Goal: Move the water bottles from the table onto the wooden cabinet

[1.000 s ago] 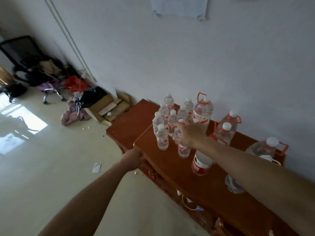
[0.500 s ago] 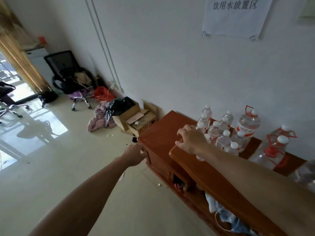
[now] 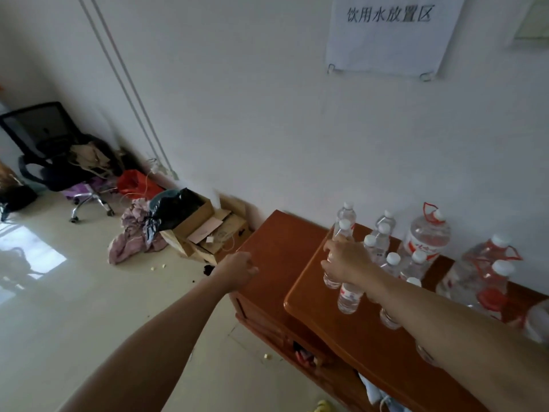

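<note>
Delta over the last second: the view tilts up, so the wall sign is now in shot. The right hand reads at the left end of the bottle group. A second back it sits mid-cluster. The camera swings a lot between shots, so I can't confirm it's the same bottle.

Current state:
- Right fingers are wrapped round a small water bottle, gripping at mid-body. Cap is visible above the hand and the base shows below it.
- That bottle is over the raised top of the wooden cabinet, near its left edge. I can't tell whether the base is touching or just off the surface.
- The other small bottles stand upright just beside it on the right. The big red-handled jugs are further right, against the wall.
- The left hand stays near the front edge of the cabinet's lower section. Its fingers are loosely curled with nothing seen in them.

Read: this looks like the set-down end of one transfer, with the bottle going in as the leftmost of the row. A good share of the bottles is already on the cabinet. The table isn't in frame, so the remaining count is unknown.

Risk: the row is tight, so a sloppy release could knock a neighbour over.
</note>
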